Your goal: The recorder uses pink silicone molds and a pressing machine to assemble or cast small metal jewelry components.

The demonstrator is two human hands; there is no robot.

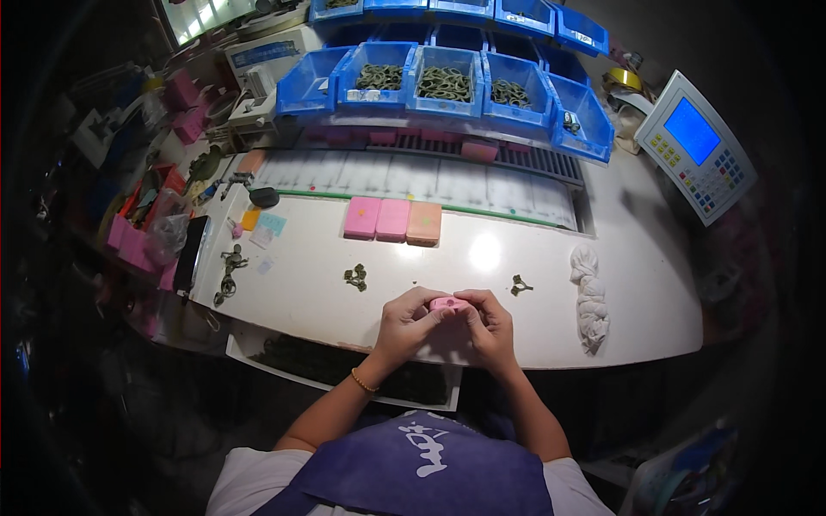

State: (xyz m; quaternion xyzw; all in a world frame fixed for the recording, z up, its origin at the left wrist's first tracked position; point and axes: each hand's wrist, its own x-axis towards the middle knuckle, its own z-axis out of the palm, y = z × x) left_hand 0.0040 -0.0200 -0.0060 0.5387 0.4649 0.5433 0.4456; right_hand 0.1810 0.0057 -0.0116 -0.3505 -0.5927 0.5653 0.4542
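Pinching small pink block (445,303) at both ends, between thumb and fingertips of left hand (404,322) and of right hand (488,327); curled nearly closed, both of them, with nothing else seen in either. Held at near side of row of three blocks (393,219), slightly to its right, over white worktable (499,249); cannot tell if touching it. Oriented with long axis left to right, roughly parallel to the row, ends pointing into the hands, a narrow face with dark spot turned upward

Stacked beyond the row: tiers of blue bins (443,108). In lower front tier, heaped olive-green looped pieces (443,83) in second and middle bins, smaller pile in fourth, only a few bits in far-right bin (594,142). Below table edge, on near side of the row: white drawer (455,389) with dark green mass inside, too dim to make out. Far left of the row: red box with mixed small items, unclear

Lying on near side of the row: olive-green cluster (355,277) by its left end, smaller cluster (521,285) off to its right. Farther right of the row: knotted white cloth (590,301), then keypad panel (693,133) with blue screen
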